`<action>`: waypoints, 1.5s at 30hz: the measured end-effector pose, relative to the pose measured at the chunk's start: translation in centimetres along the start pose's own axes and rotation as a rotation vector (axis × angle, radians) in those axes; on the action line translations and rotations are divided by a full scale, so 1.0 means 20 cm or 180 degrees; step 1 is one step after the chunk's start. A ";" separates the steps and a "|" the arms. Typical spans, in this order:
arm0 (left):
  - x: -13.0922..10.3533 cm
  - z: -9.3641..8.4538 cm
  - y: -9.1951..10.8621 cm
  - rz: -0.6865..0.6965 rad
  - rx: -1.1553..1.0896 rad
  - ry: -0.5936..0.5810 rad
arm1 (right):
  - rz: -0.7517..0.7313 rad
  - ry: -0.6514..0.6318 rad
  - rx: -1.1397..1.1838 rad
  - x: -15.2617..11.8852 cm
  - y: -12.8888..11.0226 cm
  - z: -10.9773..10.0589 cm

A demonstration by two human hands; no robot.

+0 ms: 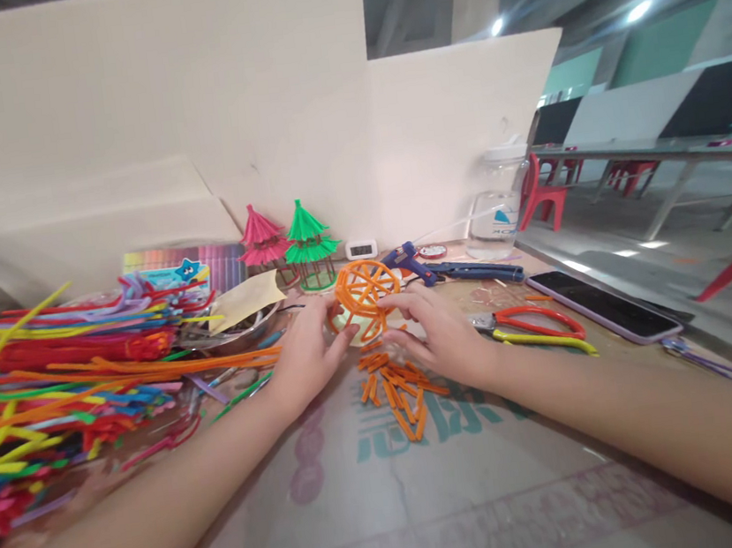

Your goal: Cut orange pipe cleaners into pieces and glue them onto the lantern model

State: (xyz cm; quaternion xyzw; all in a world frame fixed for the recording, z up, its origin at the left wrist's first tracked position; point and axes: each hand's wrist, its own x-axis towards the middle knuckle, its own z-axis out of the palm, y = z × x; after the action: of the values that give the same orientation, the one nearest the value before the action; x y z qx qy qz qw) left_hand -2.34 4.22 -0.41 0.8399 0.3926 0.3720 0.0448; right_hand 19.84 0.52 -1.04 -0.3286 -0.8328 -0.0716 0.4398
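Note:
Between my hands stands an orange pipe-cleaner frame (367, 284), a round spoked shape tilted toward me, with more orange parts below it. My left hand (311, 352) holds its left side, thumb in front and fingers partly hidden behind. My right hand (438, 332) has its curled fingers at the frame's right edge, with thumb and index on its lower right part. A loose pile of short orange pipe-cleaner pieces (403, 387) lies on the table just below both hands.
Bundled coloured pipe cleaners (65, 382) cover the left side. Behind stand a pink pagoda (261, 235), a green pagoda (309, 236) and a small clock (361, 250). To the right are a blue glue gun (408, 260), pliers (538, 324), a phone (603, 303) and a clear bottle (495, 205).

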 end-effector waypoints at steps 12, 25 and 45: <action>0.02 0.05 -0.08 -0.0444 -0.0636 -0.0036 | 0.0878 0.0475 0.0698 0.03 0.03 0.00; 0.02 0.05 -0.09 -0.0687 -0.0741 -0.0151 | 0.2142 -0.0082 0.1518 0.09 0.12 -0.05; 0.02 0.05 -0.10 -0.0621 -0.0728 -0.0111 | 0.1864 0.0049 0.2730 0.15 0.18 -0.14</action>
State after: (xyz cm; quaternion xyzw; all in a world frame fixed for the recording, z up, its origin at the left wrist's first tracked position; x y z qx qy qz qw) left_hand -2.65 6.08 -1.63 0.7936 0.4265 0.3935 0.1829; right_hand 22.77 3.74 2.43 -0.3376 -0.6571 0.3997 0.5426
